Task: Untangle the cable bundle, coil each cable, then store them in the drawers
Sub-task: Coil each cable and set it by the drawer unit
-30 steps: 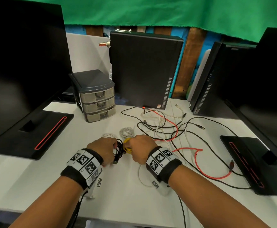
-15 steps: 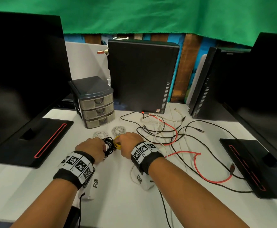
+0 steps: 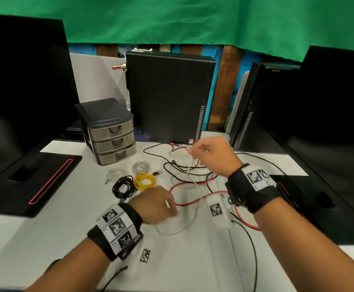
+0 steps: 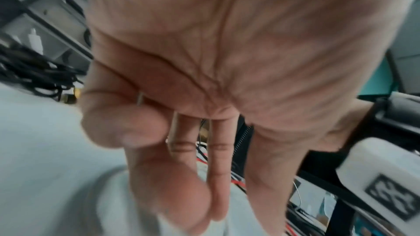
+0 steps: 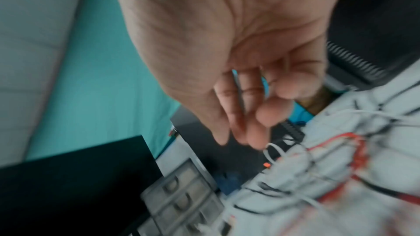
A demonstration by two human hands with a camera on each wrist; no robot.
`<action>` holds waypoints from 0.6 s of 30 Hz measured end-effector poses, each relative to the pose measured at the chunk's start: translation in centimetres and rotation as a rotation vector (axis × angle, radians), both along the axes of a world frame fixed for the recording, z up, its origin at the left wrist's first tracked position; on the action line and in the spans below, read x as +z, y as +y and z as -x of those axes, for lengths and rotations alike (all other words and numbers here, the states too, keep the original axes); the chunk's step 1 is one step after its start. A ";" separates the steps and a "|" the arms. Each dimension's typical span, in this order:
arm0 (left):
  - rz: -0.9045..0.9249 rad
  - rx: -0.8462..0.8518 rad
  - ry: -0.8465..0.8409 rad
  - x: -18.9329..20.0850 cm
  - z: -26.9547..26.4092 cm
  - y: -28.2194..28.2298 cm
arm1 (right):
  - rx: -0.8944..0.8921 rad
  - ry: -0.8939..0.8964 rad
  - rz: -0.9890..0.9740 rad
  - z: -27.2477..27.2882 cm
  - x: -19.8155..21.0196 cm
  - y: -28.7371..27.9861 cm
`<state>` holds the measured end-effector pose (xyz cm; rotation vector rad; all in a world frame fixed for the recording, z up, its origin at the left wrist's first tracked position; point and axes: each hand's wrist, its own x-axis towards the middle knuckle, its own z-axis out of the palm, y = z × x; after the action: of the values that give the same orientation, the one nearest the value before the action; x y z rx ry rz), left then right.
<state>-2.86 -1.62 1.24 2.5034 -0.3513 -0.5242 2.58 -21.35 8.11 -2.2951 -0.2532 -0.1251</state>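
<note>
Two white coils (image 3: 117, 172) (image 3: 141, 166), a black coil (image 3: 123, 186) and a yellow coil (image 3: 144, 181) lie in front of the grey three-drawer unit (image 3: 110, 133), whose drawers are closed. To their right sprawls a tangle (image 3: 193, 175) of black, red and white cables. My left hand (image 3: 168, 206) hovers low over the table and pinches one end of a white cable (image 3: 176, 230) under its thumb (image 4: 127, 128). My right hand (image 3: 194, 152) is raised over the far side of the tangle and pinches the same-coloured white strand (image 3: 190, 167), which hangs down from it.
Black computer towers (image 3: 169, 98) (image 3: 254, 114) stand at the back. Monitors on black bases (image 3: 30, 182) (image 3: 310, 205) flank the white table (image 3: 45, 239) left and right. A white tagged device (image 3: 218, 211) hangs under my right wrist.
Both hands have let go of the black and yellow coils, which now lie on the table. The right hand rose to the tangle with a white strand; the left moved right to a white end.
</note>
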 end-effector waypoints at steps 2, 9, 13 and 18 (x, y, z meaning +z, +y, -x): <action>-0.053 -0.067 0.138 -1.3 0.9 -1.5 | -0.033 0.174 0.116 1.7 -1.9 -2.2; -0.288 -0.077 0.022 -2.9 1.4 -3.3 | -0.014 0.606 0.307 5.7 -8.0 -3.5; -0.357 -0.126 0.007 -2.8 1.8 -4.1 | -0.033 0.650 0.322 5.7 -8.3 -1.5; -0.058 -0.232 0.104 -2.9 2.3 -4.0 | -0.042 0.592 0.468 5.8 -8.2 -1.0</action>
<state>-5.11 -5.64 -1.62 2.4930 -0.5981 -0.7638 -3.23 -22.38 -0.13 -2.6704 0.0859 0.6473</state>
